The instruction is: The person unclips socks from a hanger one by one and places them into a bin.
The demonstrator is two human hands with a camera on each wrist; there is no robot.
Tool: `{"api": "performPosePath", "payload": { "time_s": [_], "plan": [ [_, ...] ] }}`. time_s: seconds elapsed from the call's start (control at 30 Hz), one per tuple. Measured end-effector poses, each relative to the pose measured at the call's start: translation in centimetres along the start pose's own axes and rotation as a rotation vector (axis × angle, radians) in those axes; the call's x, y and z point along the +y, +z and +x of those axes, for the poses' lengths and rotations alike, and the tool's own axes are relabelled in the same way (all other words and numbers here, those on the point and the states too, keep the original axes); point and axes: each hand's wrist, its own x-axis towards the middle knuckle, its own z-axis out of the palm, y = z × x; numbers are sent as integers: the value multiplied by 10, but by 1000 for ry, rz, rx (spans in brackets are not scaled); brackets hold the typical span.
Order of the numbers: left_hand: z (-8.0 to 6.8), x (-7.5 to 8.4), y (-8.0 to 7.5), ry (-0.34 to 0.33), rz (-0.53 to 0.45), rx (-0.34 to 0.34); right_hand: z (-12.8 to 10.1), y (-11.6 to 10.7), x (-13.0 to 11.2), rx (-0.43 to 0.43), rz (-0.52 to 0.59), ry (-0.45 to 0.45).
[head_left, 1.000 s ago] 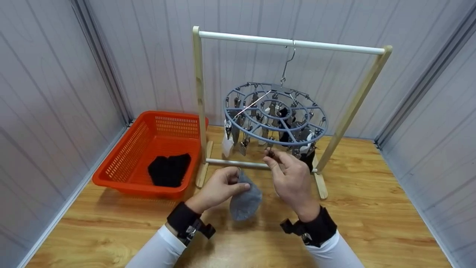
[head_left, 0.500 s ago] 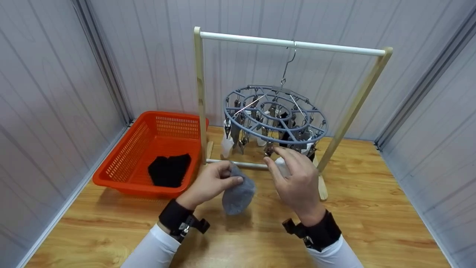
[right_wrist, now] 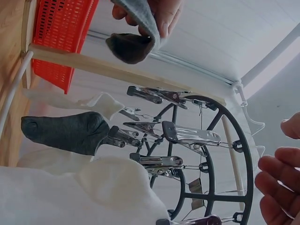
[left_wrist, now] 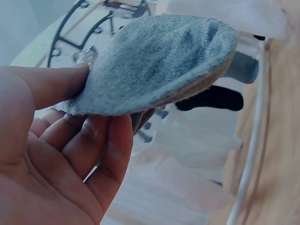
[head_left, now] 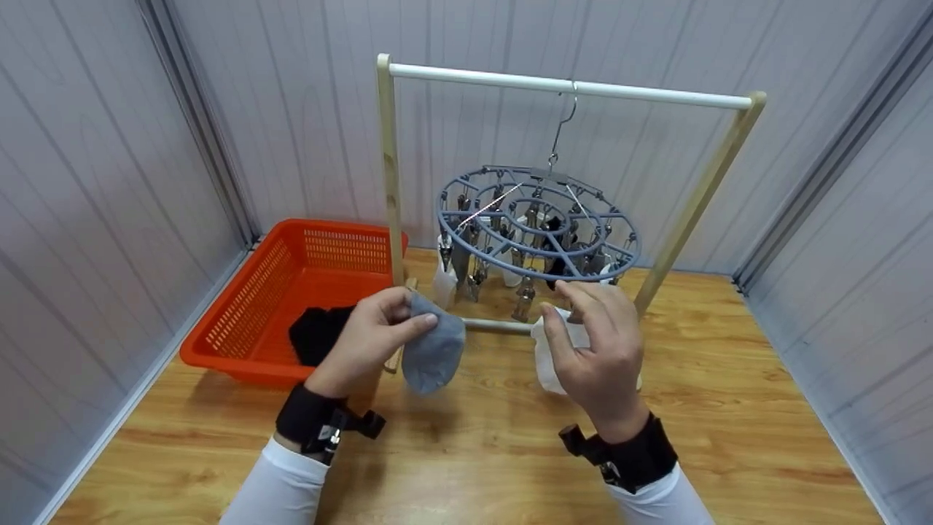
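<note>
My left hand (head_left: 364,332) pinches a grey sock (head_left: 434,350) by its edge, between thumb and fingers, and the sock hangs down. In the left wrist view its knitted fabric is close up. Just in front of a round clip hanger (head_left: 548,177) is my right hand (head_left: 601,350), its thumb and fingers apart and holding nothing. A metal clip (head_left: 524,295) dangles from the near rim, left of the right fingertips. Partly behind that hand hangs a white sock (head_left: 550,361). The right wrist view shows a dark grey sock (right_wrist: 61,132) clipped among white ones.
An orange basket (head_left: 197,350) stands at the left, with black cloth (head_left: 313,335) inside, partly hidden by my left hand. The hanger hooks onto the white bar (head_left: 481,76) of a wooden-legged rack. Panelled walls (head_left: 80,182) enclose the wooden surface (head_left: 481,467).
My right fingers have let go of the near clip and drawn back to the right. The left hand has carried the grey sock up and left, towards the basket.
</note>
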Motion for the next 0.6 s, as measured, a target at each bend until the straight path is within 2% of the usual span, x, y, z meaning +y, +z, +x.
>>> {"api": "performPosePath", "payload": {
  "time_s": [0.13, 0.33, 0.5, 0.6],
  "plan": [
    [-1, 4, -13, 9, 26, 61, 2, 0, 5, 22, -29, 10],
    [-3, 4, -31, 4, 55, 180, 3, -1, 12, -7, -111, 65],
    [-4, 5, -47, -57, 67, 256, 1, -1, 14, -66, -158, 118],
    [-4, 4, -57, -109, 115, 318, 0, -1, 14, -89, -171, 131]
  ]
}}
